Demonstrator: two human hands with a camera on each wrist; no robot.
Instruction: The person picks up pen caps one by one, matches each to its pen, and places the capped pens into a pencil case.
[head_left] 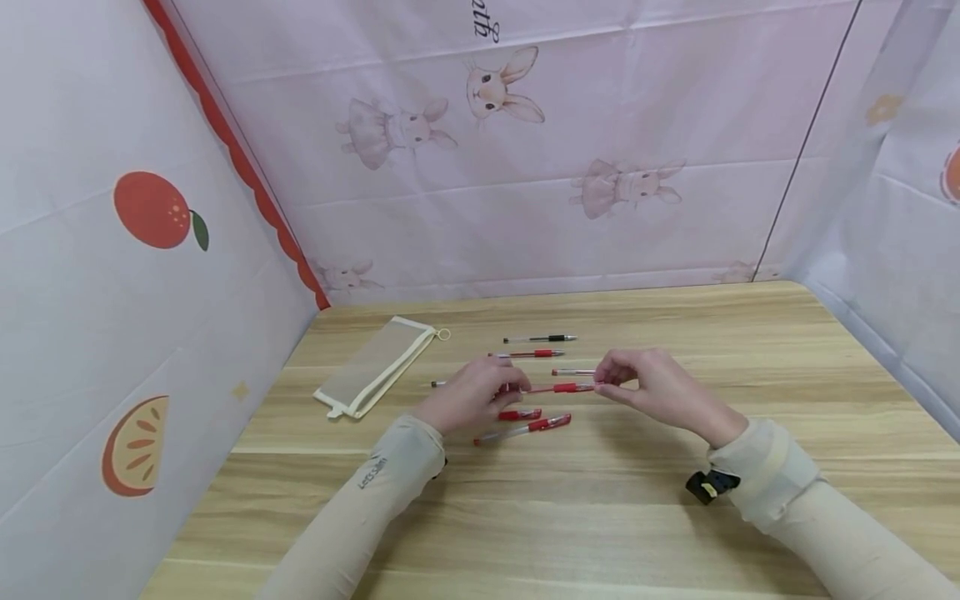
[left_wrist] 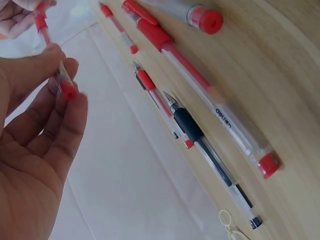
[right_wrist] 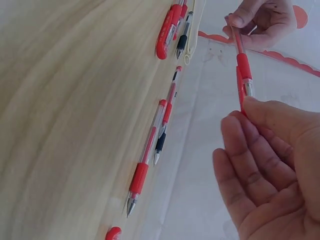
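Observation:
One red pen [head_left: 567, 388] is held lengthwise between both hands, off the table. My left hand [head_left: 472, 392] pinches its rear end; the left wrist view shows the red end plug [left_wrist: 68, 92] between thumb and fingers. Thumb and index finger of my right hand [head_left: 667, 396] pinch the other end, beside the red clip [right_wrist: 240, 85]. The right hand's other fingers are loosely bent. Below my left hand in the head view lie two red pens [head_left: 542, 425], [head_left: 527, 414]. Beyond the hands are a black pen [head_left: 561, 338] and a red uncapped pen [head_left: 543, 354].
A cream-edged mesh pouch [head_left: 375, 362] with a ring [head_left: 443, 334] lies on the table [head_left: 600, 517] at the left. Another pen [head_left: 573, 372] lies just behind the held one, and a dark-ended pen [head_left: 437, 384] is partly hidden by my left hand. Printed cloth surrounds the table.

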